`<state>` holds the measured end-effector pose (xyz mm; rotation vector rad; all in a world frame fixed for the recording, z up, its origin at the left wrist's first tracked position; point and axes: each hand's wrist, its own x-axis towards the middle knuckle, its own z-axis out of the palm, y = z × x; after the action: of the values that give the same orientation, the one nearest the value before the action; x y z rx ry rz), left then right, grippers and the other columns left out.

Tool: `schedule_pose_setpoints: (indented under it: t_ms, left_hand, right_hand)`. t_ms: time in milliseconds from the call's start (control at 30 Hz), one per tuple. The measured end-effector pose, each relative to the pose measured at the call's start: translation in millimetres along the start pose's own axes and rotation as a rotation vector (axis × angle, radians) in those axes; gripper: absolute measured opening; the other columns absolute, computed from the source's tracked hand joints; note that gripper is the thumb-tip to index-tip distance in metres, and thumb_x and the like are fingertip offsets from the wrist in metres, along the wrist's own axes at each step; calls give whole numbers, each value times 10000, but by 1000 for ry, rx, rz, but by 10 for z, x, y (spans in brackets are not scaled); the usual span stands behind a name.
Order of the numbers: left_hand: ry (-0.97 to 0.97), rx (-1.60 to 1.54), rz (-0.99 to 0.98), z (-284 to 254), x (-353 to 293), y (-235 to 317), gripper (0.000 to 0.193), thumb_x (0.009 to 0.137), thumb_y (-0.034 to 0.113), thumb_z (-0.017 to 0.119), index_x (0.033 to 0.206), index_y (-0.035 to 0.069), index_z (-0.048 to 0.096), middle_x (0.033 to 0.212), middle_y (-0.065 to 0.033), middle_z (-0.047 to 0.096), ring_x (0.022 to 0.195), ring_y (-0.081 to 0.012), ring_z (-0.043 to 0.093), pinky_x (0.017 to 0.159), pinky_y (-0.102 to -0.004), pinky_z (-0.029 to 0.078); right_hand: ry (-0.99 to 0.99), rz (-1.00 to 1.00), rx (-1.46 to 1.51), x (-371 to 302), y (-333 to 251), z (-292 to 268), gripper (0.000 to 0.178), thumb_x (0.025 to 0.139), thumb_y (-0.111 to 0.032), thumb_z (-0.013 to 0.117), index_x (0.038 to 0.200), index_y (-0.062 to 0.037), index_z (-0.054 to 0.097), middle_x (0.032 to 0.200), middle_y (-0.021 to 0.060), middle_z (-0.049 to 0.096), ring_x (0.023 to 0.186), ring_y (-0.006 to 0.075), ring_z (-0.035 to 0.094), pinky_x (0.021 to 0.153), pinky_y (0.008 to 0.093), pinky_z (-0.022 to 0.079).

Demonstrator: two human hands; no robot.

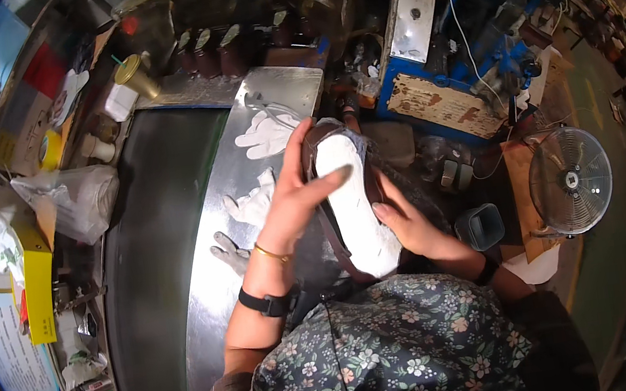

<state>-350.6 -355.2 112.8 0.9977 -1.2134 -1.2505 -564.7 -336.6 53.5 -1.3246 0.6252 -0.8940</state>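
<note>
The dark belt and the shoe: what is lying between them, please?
The head view shows a metal table with pale gloves on it, and the left hand, between belt and shoe.

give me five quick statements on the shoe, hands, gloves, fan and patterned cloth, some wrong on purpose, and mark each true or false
1. The left hand and the right hand are both on the shoe. True.
2. The sole facing the camera is black. False: the sole is white.
3. Gloves lie on the metal table, left of the shoe. True.
4. The fan is to the left of both hands. False: the fan is to their right.
5. The cloth below the hands has plain stripes. False: the cloth is dark with a flower pattern.
</note>
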Motion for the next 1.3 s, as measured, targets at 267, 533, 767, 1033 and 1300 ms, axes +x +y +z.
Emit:
schedule_pose_setpoints:
  t_ms: [267, 533, 767, 1033, 1300]
  left_hand:
    - [436, 998, -269, 119, -361, 45, 427, 1053, 295, 338, 1270, -20, 527, 1022, -282, 668, 960, -433, 646, 816, -483, 520]
    - [81, 621, 77, 81, -673, -246, 663, 1041, 178, 360, 1520, -86, -15, 1585, -303, 112, 1498, -365, 126, 1202, -395, 135]
    - [110, 119, 103, 12, -170, -105, 637, 1044, 296, 472, 1533, -3, 195, 1560, -168, 283, 1458, -243, 235, 1185, -344, 187]
    - [101, -81, -118, 107, 143, -42, 356, 1033, 327, 494, 1296, 89, 530, 1175, -11, 564, 1075, -100, 506, 958, -248, 402]
    - [138, -81, -36, 73, 236, -235, 279, 1002, 174, 585, 1254, 60, 553, 1120, -22, 621, 1037, -89, 551, 918, -243, 448]
  right_hand:
    - [8, 84, -408, 210, -141, 380, 719, 1038, -324, 469, 1529, 47, 96, 1497, 303, 340, 1420, 377, 334, 1153, 383, 277]
    - [47, -191, -454, 140, 151, 304, 739, 1012, -238, 503, 1519, 75, 66, 1502, 352, 283, 1403, 456, 332, 1127, 439, 321]
    - [27, -103, -210, 146, 131, 196, 721, 1023, -223, 492, 1537, 43, 62, 1559, 260, 240, 1461, 332, 237, 1173, 394, 223]
    - [-147, 118, -3, 477, -124, -244, 709, 1059, -524, 224, 1541, -4, 203, 1560, 136, 310, 1461, 232, 246, 1200, 355, 168]
    - [186, -63, -439, 973, -135, 34, 474, 1079, -351, 307, 1320, -12, 535, 1324, 189, 544, 1262, 285, 496, 1073, 350, 365]
